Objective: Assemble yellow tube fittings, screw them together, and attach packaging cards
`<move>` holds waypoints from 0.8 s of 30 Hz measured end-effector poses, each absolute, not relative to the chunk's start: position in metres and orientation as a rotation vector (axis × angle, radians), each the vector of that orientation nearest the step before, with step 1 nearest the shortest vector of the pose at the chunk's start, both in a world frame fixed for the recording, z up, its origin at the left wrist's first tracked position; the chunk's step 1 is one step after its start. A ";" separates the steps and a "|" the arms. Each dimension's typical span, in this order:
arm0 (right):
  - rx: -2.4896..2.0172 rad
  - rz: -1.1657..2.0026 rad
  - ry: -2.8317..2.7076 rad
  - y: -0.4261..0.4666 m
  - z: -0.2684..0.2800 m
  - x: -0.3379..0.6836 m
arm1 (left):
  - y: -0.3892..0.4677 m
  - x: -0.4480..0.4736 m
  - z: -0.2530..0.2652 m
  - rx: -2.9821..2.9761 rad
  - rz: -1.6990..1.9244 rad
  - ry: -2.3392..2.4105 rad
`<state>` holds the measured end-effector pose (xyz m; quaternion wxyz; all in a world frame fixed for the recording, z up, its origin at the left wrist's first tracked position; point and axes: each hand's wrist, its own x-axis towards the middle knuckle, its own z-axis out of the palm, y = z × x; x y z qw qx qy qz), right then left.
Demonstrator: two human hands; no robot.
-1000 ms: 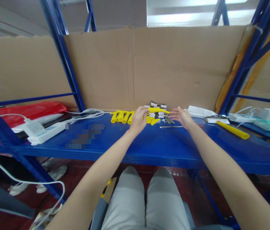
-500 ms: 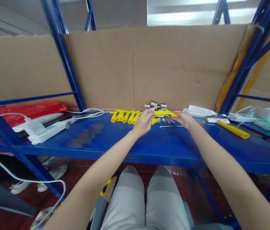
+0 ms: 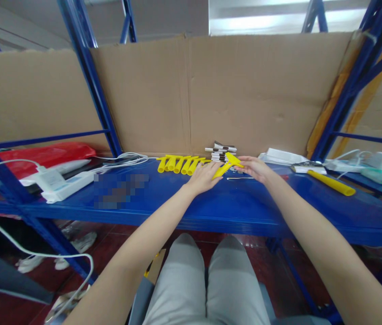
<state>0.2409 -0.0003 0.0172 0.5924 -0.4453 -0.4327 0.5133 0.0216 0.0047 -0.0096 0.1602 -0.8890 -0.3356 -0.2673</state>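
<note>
1. At the far left of the blue shelf (image 3: 211, 203), a red bag (image 3: 45, 154) is seen lying behind a white power strip (image 3: 62, 186), from which a white cable (image 3: 15, 246) loops down toward the floor.
2. A row of yellow tubes (image 3: 177, 163) is laid side by side near the cardboard wall (image 3: 238, 90), at roughly 10 o'clock from the left hand.
3. The left hand (image 3: 203, 177) is held palm down over the shelf, its fingers loosely spread and touching the lower end of a yellow tube piece (image 3: 223, 169).
4. That yellow tube piece is tilted across the gap between the two hands, its upper end gripped by the fingertips of the right hand (image 3: 256, 168).
5. A small stack of white and black strips (image 3: 221, 152) is placed at 12 o'clock from the held piece, against the cardboard.
6. A thin metal rod (image 3: 240, 178) is seen lying flat just below the right hand.
7. At 3 o'clock from the right hand, a long yellow tube (image 3: 331, 183) is seen lying slantwise, well apart from it.
</note>
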 end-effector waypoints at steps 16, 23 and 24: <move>-1.101 1.355 -1.421 -0.001 0.003 0.227 | 0.022 0.018 -0.026 -2.610 -0.735 -1.037; -1.297 0.907 -1.425 0.013 0.001 0.250 | 0.019 0.013 -0.019 -2.636 -0.574 -1.099; -1.394 0.741 -1.429 0.017 0.001 0.255 | 0.019 0.012 -0.018 -2.641 -0.560 -1.107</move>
